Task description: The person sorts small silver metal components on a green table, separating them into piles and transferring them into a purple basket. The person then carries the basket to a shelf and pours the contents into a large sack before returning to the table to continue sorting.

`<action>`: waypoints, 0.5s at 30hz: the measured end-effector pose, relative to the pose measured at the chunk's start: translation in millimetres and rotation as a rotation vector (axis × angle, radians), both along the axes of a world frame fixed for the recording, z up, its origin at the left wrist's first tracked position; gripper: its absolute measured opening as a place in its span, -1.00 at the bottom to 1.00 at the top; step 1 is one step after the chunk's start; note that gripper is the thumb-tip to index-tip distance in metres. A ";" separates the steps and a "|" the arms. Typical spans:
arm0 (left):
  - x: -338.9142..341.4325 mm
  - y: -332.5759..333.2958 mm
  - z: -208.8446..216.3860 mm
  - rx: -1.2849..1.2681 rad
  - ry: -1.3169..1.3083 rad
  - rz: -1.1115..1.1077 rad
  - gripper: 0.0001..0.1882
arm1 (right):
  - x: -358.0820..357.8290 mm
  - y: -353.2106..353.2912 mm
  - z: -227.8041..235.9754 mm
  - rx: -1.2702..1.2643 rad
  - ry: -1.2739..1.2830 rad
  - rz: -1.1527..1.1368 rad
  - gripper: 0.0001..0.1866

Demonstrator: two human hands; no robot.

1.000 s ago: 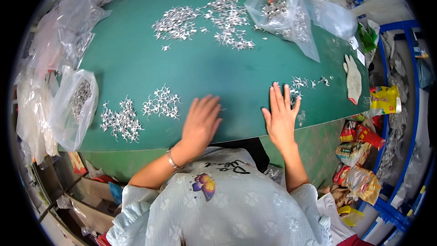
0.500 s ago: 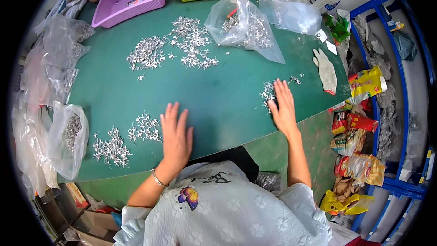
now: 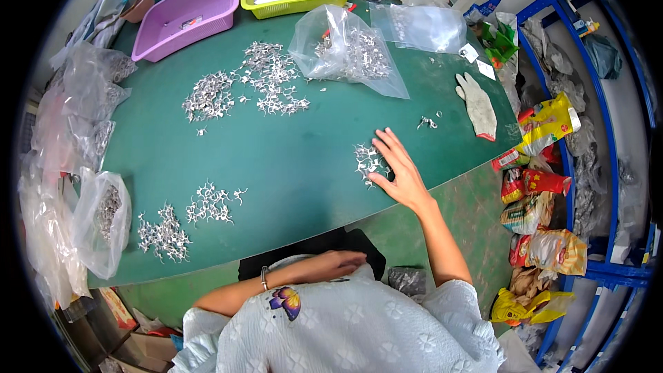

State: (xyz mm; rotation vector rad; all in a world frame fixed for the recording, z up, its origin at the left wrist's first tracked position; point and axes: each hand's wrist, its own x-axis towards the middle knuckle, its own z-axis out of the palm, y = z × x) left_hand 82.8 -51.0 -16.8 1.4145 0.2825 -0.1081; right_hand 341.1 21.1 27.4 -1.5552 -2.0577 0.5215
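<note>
My right hand (image 3: 399,173) lies on the green table with fingers stretched out and slightly apart. Its thumb side meets a small heap of silvery, curved metal pieces (image 3: 367,160). My left hand (image 3: 338,264) is off the table, in front of my body; its fingers point right, loosely stretched, with nothing visible in them. At the near left of the table lie two more heaps of the same pieces, a denser one (image 3: 164,235) and a looser one (image 3: 210,203). A few small metal bits (image 3: 428,121) sit beyond my right hand.
Larger metal heaps (image 3: 209,95) lie farther back, by an open plastic bag (image 3: 395,83) of pieces. Behind stand a purple basket (image 3: 153,47) and a yellow-green basket (image 3: 297,5). A white glove (image 3: 478,109) rests at right; filled bags (image 3: 103,235) line the left edge.
My right hand has moved left and a little nearer, and the small heap beside it has shifted left too. My left hand has left the table and come in front of my body.
</note>
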 end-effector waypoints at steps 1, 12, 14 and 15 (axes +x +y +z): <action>4.1 -2.4 -3.0 -0.007 -0.003 -0.054 -0.52 | 0.7 -1.5 0.9 0.002 0.046 -0.014 -0.33; 63.3 11.0 -46.7 -1.311 -0.058 0.380 -0.40 | 14.6 -10.6 5.9 -0.009 -0.023 -0.045 -0.33; 67.8 11.3 -44.3 -1.317 -0.111 0.390 -0.35 | 15.1 -10.1 -1.1 -0.016 -0.104 -0.033 -0.35; 69.9 12.7 -43.2 -1.319 -0.141 0.395 -0.33 | 12.9 -13.0 -1.2 -0.018 -0.114 -0.029 -0.35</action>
